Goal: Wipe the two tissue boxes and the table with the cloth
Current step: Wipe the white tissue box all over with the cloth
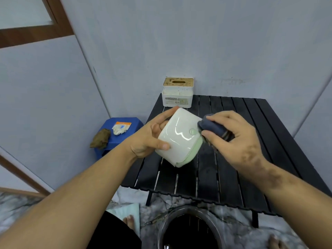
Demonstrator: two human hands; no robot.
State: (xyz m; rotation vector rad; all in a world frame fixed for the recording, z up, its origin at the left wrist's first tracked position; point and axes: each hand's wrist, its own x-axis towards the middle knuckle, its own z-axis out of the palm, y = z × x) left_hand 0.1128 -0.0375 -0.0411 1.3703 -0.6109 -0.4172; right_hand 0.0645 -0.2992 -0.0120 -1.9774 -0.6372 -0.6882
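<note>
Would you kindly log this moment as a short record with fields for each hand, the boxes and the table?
left hand: holds the green-and-white tissue box tilted above the table
right hand: presses the dark cloth against that box
second box: wooden-lidded tissue box stands at the table's far edge
table: black slatted table

walls (pixel 197 42): pale grey | floor (pixel 233 229): marbled | blue stool (pixel 124 133) | brown-framed window (pixel 27 20)

Two bare forearms, no sleeves, left hand (pixel 147 139), right hand (pixel 239 141), bare feet, dark garment at lap
</note>
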